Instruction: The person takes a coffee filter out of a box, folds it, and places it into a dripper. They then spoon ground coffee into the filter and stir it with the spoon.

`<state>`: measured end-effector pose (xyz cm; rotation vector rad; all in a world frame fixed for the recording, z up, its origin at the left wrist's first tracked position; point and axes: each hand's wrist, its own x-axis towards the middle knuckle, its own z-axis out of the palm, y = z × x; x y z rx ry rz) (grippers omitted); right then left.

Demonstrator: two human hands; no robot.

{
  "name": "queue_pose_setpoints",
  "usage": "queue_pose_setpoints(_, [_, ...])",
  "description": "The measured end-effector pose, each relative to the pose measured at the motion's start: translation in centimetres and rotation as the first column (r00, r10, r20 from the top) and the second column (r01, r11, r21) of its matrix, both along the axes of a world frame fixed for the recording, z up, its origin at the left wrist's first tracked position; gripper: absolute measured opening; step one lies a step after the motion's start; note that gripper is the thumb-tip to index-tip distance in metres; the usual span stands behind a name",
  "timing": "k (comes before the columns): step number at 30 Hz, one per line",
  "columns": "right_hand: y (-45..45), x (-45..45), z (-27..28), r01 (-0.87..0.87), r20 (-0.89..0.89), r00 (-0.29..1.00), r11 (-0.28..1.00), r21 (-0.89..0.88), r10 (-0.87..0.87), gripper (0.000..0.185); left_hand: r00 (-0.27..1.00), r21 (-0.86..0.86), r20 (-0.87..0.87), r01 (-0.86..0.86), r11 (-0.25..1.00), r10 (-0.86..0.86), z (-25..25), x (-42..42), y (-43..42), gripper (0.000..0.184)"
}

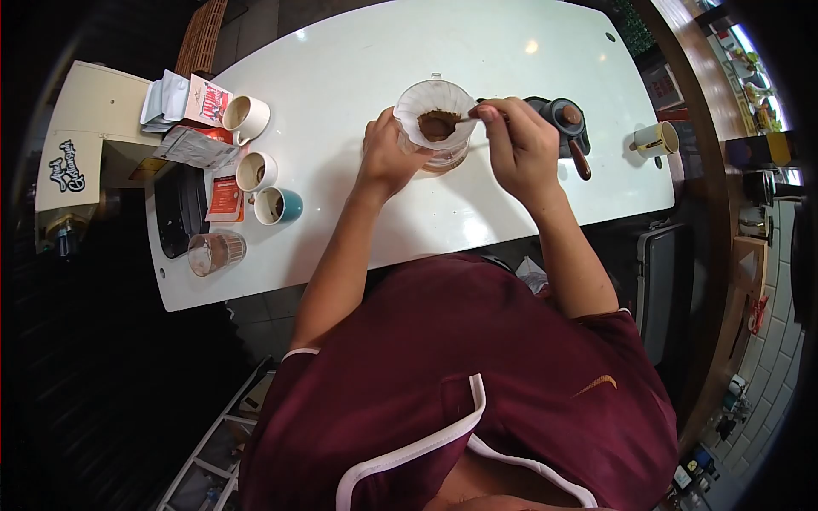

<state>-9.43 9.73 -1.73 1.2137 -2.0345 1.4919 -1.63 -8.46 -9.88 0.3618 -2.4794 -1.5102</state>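
A coffee dripper lined with a white paper filter [411, 106] sits over a glass server [447, 160] on the table. Brown coffee grounds [438, 126] lie inside the paper. My left hand [390, 155] is closed around the dripper's left side, its thumb at the front below the rim. At the right rim, my right hand [518, 149] pinches a thin, dark, spoon-like utensil [468, 117] that reaches over the grounds. The fingers hide most of it. Just beyond the right hand stands a dark kettle [564, 115] with a wooden handle, partly covered by that hand.
On the left of the white table [341, 77] stand a white cup [247, 117], a second white cup [256, 171], a teal cup [279, 206] and a ribbed glass [216, 253]. Coffee bags [204, 100] lie behind them. A cream mug [654, 140] is at the right edge.
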Motion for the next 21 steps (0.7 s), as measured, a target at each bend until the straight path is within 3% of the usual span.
queue_pose_setpoints(7, [0.11, 0.06, 0.37, 0.104, -0.044, 0.994, 0.994, 0.026, -0.103, 0.005, 1.000, -0.041, 0.003, -0.028, 0.999, 0.028, 0.26, 0.30, 0.14, 0.059])
queue_pose_setpoints(11, [-0.03, -0.06, 0.12, 0.079, -0.130, 0.989, 0.993, 0.086, -0.068, 0.004, 1.000, -0.045, 0.007, 0.005, 0.999, -0.005, 0.14, 0.01, 0.11, 0.056])
queue_pose_setpoints(13, [-0.16, 0.01, -0.24, 0.039, -0.048, 0.998, 0.996, 0.075, -0.035, 0.005, 0.990, -0.112, -0.143, -0.019, 0.994, 0.003, 0.42, -0.01, 0.38, 0.050])
queue_pose_setpoints(21, [0.16, 0.35, 0.12, -0.012, -0.052, 0.998, 0.995, 0.098, 0.017, 0.005, 0.986, -0.117, -0.169, -0.009, 0.993, -0.011, 0.04, 0.00, 0.20, 0.047])
